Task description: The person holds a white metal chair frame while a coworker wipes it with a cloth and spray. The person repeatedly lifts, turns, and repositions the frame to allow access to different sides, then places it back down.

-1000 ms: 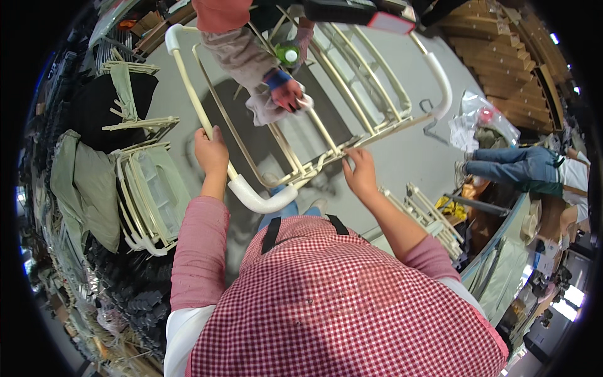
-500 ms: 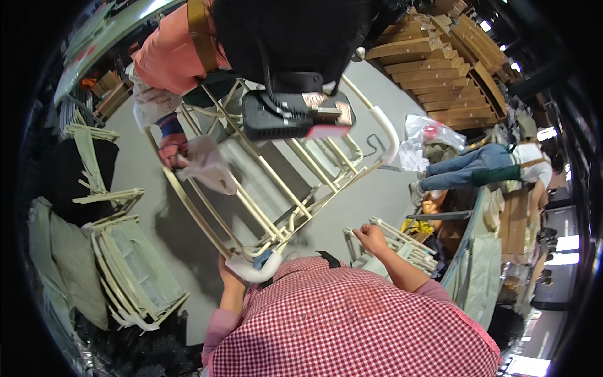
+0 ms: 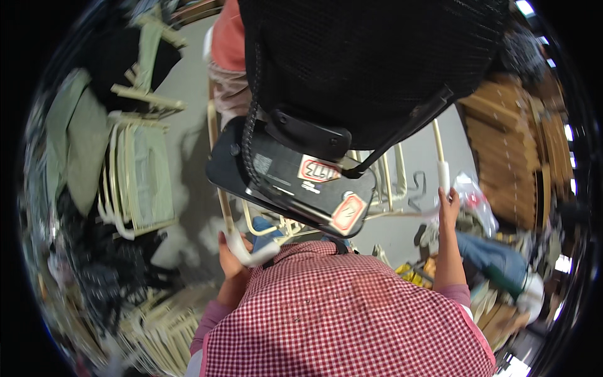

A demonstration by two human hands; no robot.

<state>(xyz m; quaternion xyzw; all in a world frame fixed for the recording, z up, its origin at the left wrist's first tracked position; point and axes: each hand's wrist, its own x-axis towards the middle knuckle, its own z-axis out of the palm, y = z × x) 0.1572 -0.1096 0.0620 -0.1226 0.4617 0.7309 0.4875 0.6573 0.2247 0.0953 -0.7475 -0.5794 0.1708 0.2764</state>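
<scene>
Before me stands a cream tubular metal frame (image 3: 221, 207) with white sleeves on its corners. My left hand (image 3: 231, 262) is closed around the near left corner, at the left white sleeve (image 3: 256, 252). On the other side, my right hand (image 3: 448, 206) grips the frame at the lower end of the right white sleeve (image 3: 444, 174). Most of the frame's middle is hidden behind a co-worker's black mesh headgear (image 3: 370, 69) and the black box-shaped device (image 3: 264, 166) attached to it. The co-worker's hands are out of sight.
Folded cream frames with pale green fabric (image 3: 149, 179) stand at the left, and more cream frames (image 3: 163, 330) lie at lower left. Stacked brown cardboard (image 3: 502, 144) rises at the right. Nearby are a clear plastic bag (image 3: 474, 204) and another person in blue jeans (image 3: 490, 254).
My right hand has moved up and right from beside my body onto the frame. My left hand stays at its corner. The co-worker's head has come nearer, and my view has turned.
</scene>
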